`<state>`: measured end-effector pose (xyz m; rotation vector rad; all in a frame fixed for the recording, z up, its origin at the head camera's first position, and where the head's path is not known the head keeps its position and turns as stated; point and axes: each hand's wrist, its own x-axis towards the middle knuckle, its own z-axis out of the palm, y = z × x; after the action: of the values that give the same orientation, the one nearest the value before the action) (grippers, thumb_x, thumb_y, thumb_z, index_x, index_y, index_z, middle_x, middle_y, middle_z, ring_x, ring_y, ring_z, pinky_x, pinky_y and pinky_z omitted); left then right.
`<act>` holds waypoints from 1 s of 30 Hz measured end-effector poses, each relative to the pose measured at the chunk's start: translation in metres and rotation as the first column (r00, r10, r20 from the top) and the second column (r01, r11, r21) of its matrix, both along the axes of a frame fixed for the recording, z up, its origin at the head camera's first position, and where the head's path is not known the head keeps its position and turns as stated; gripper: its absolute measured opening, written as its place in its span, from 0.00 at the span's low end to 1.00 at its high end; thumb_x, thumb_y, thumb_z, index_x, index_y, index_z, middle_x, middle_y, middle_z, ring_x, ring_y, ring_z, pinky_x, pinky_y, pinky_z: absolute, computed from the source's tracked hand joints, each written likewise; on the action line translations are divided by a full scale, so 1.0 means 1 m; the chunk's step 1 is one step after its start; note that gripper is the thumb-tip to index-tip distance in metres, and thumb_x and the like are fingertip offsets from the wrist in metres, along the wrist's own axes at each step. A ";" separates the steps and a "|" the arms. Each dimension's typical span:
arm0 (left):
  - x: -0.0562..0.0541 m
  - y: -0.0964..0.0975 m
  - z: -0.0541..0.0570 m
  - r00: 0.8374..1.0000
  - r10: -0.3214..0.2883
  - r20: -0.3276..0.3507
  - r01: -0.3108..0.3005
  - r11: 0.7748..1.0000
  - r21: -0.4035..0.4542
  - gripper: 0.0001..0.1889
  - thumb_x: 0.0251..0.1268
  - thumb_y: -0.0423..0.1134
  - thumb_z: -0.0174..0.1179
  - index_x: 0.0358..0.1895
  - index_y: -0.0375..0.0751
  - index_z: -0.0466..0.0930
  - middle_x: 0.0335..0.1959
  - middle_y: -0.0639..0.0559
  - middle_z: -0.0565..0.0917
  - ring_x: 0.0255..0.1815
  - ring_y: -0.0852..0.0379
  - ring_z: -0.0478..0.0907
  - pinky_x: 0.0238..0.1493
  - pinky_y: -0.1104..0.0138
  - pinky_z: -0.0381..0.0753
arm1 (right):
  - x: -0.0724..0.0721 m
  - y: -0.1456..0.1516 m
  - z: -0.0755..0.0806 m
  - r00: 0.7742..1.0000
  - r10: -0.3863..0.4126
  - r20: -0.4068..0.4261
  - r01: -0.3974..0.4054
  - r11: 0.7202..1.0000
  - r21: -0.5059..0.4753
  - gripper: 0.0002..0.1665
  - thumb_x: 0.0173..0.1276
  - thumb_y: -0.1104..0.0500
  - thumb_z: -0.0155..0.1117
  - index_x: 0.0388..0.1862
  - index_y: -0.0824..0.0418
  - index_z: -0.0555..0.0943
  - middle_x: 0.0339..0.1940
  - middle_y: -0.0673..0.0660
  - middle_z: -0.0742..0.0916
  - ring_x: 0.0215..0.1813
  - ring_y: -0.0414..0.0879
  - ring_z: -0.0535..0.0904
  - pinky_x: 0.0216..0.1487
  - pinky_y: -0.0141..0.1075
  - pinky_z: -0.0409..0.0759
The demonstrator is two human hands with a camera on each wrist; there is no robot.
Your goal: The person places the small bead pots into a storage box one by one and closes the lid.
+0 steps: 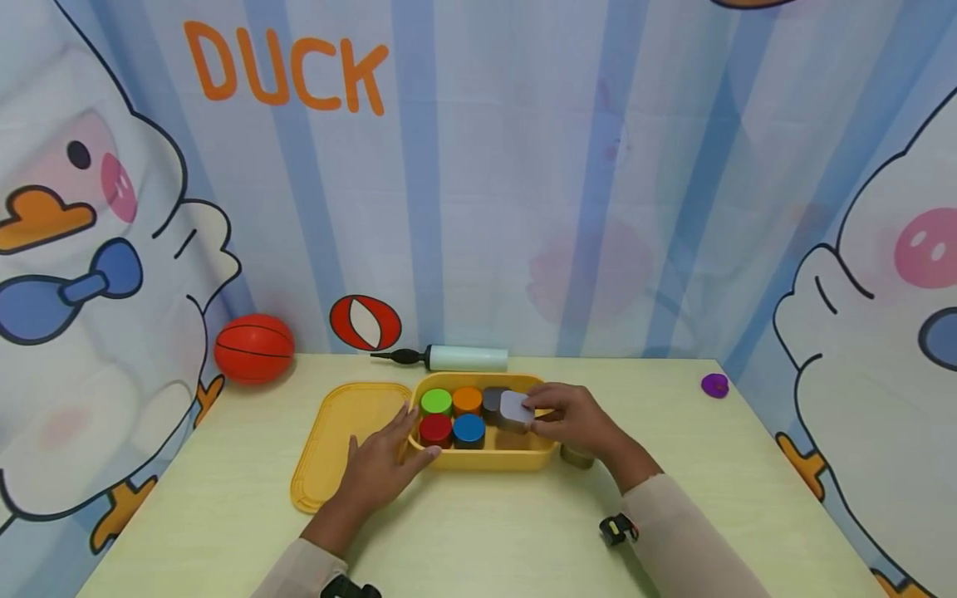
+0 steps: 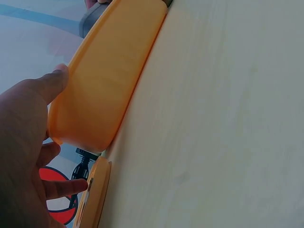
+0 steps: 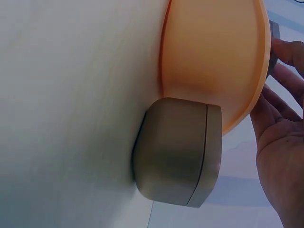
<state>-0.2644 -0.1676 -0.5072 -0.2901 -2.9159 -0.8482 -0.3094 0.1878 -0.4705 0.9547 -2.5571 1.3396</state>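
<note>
My right hand (image 1: 571, 419) pinches a small grey rounded-square case (image 1: 516, 409) with a pale top, held at the right part of a yellow box (image 1: 478, 461). Directly beside that case, a dark grey piece (image 1: 492, 402) sits inside the box. Green (image 1: 436, 402), orange (image 1: 467, 400), red (image 1: 435, 430) and blue (image 1: 468, 430) round pieces fill the left part. With fingers spread, my left hand (image 1: 383, 461) touches the box's left end, its thumb at the front rim. A brownish case with a lid seam (image 3: 175, 152) stands on the table by the box's right end.
A yellow lid (image 1: 329, 465) lies left of the box. Behind the box lies a hand pump (image 1: 467, 358). A red ball (image 1: 255, 349) rests at the back left, and a small purple object (image 1: 714, 385) sits near the right edge. A printed curtain (image 1: 486, 183) backs the table (image 1: 478, 531).
</note>
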 end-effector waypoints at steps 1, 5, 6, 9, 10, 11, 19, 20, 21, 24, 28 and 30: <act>0.000 0.000 0.000 1.000 0.000 0.001 0.000 1.000 0.001 0.46 0.76 0.70 0.60 0.89 0.58 0.57 0.90 0.56 0.59 0.87 0.37 0.66 0.78 0.16 0.41 | 0.000 -0.001 0.001 1.000 0.014 0.015 -0.014 1.000 0.007 0.20 0.71 0.67 0.76 0.61 0.68 0.89 0.63 0.69 0.89 0.57 0.60 0.89 0.51 0.36 0.93; 0.000 0.000 0.000 1.000 0.001 0.006 -0.001 1.000 0.001 0.45 0.76 0.70 0.60 0.89 0.57 0.57 0.90 0.55 0.59 0.87 0.37 0.65 0.78 0.16 0.41 | -0.001 -0.005 0.004 0.997 0.058 0.047 -0.059 0.998 0.037 0.21 0.71 0.66 0.76 0.62 0.68 0.89 0.63 0.69 0.89 0.57 0.58 0.89 0.52 0.36 0.92; 0.000 0.000 0.000 1.000 0.002 0.008 -0.002 1.000 0.000 0.45 0.76 0.70 0.60 0.89 0.58 0.57 0.90 0.55 0.59 0.87 0.36 0.65 0.78 0.16 0.41 | -0.002 -0.006 0.004 0.997 0.064 0.046 -0.066 0.997 0.048 0.21 0.71 0.66 0.76 0.62 0.67 0.89 0.63 0.69 0.89 0.57 0.58 0.89 0.52 0.36 0.92; 0.000 0.001 0.000 1.000 0.005 0.009 -0.005 1.000 0.000 0.45 0.76 0.70 0.60 0.89 0.58 0.57 0.90 0.55 0.59 0.87 0.36 0.65 0.78 0.16 0.42 | -0.003 -0.009 0.005 0.995 0.081 0.057 -0.085 0.993 0.078 0.20 0.72 0.65 0.76 0.62 0.67 0.89 0.63 0.68 0.89 0.56 0.57 0.88 0.52 0.36 0.92; 0.001 0.001 0.000 1.000 0.006 0.008 -0.006 1.000 0.002 0.45 0.76 0.69 0.60 0.89 0.57 0.57 0.90 0.55 0.60 0.87 0.36 0.65 0.78 0.16 0.42 | -0.003 -0.010 0.006 0.994 0.084 0.067 -0.090 0.992 0.087 0.20 0.72 0.64 0.76 0.62 0.67 0.89 0.63 0.68 0.89 0.56 0.57 0.88 0.52 0.36 0.92; 0.001 0.001 0.000 1.000 0.007 0.008 -0.007 1.000 0.003 0.45 0.76 0.69 0.60 0.89 0.58 0.57 0.90 0.55 0.60 0.87 0.36 0.65 0.78 0.16 0.42 | -0.004 -0.011 0.006 0.994 0.083 0.078 -0.090 0.991 0.097 0.20 0.72 0.64 0.76 0.62 0.66 0.89 0.64 0.68 0.89 0.57 0.56 0.88 0.52 0.37 0.93; 0.001 0.001 -0.001 1.000 0.003 0.012 -0.003 1.000 0.013 0.46 0.76 0.70 0.60 0.89 0.58 0.57 0.90 0.55 0.59 0.88 0.37 0.65 0.78 0.16 0.40 | -0.007 -0.019 0.007 0.993 0.052 0.104 -0.073 0.975 0.208 0.21 0.70 0.63 0.77 0.61 0.66 0.90 0.65 0.66 0.89 0.61 0.57 0.86 0.58 0.45 0.93; 0.001 0.001 -0.001 1.000 0.004 0.011 -0.004 1.000 0.014 0.46 0.76 0.70 0.60 0.89 0.58 0.57 0.90 0.55 0.59 0.88 0.37 0.64 0.78 0.16 0.41 | -0.007 -0.020 0.007 0.993 0.053 0.107 -0.075 0.975 0.210 0.21 0.70 0.63 0.78 0.61 0.67 0.89 0.65 0.66 0.89 0.60 0.58 0.86 0.57 0.44 0.93; 0.000 0.001 -0.001 1.000 0.004 0.011 -0.004 1.000 0.015 0.46 0.76 0.70 0.60 0.89 0.58 0.57 0.90 0.55 0.59 0.88 0.37 0.64 0.78 0.16 0.41 | -0.007 -0.021 0.007 0.992 0.057 0.113 -0.080 0.975 0.208 0.21 0.70 0.63 0.78 0.61 0.67 0.89 0.64 0.66 0.89 0.60 0.58 0.86 0.57 0.43 0.93; 0.000 0.001 -0.002 1.000 0.004 0.010 -0.004 1.000 0.016 0.46 0.76 0.71 0.60 0.89 0.59 0.57 0.90 0.55 0.59 0.88 0.36 0.64 0.78 0.16 0.41 | -0.008 -0.023 0.005 0.990 0.048 0.130 -0.075 0.976 0.207 0.22 0.69 0.64 0.78 0.60 0.68 0.89 0.63 0.66 0.90 0.58 0.57 0.87 0.56 0.41 0.93; 0.000 0.001 -0.002 1.000 0.004 0.011 -0.004 1.000 0.016 0.46 0.75 0.71 0.60 0.89 0.58 0.57 0.90 0.54 0.60 0.87 0.36 0.65 0.78 0.16 0.41 | -0.008 -0.025 0.003 0.990 0.018 0.137 -0.048 0.973 0.224 0.22 0.69 0.63 0.78 0.60 0.67 0.89 0.62 0.64 0.90 0.59 0.55 0.87 0.59 0.44 0.93; -0.001 0.001 -0.002 1.000 0.004 0.010 -0.004 1.000 0.014 0.46 0.75 0.71 0.59 0.89 0.58 0.57 0.90 0.54 0.60 0.87 0.36 0.65 0.78 0.16 0.42 | -0.008 -0.026 0.002 0.990 0.010 0.138 -0.042 0.973 0.225 0.21 0.69 0.63 0.78 0.60 0.66 0.89 0.62 0.64 0.90 0.59 0.54 0.87 0.60 0.45 0.93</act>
<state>-0.2650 -0.1665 -0.5094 -0.2795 -2.9170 -0.8719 -0.3172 0.1620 -0.4689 0.9648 -2.8609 1.1743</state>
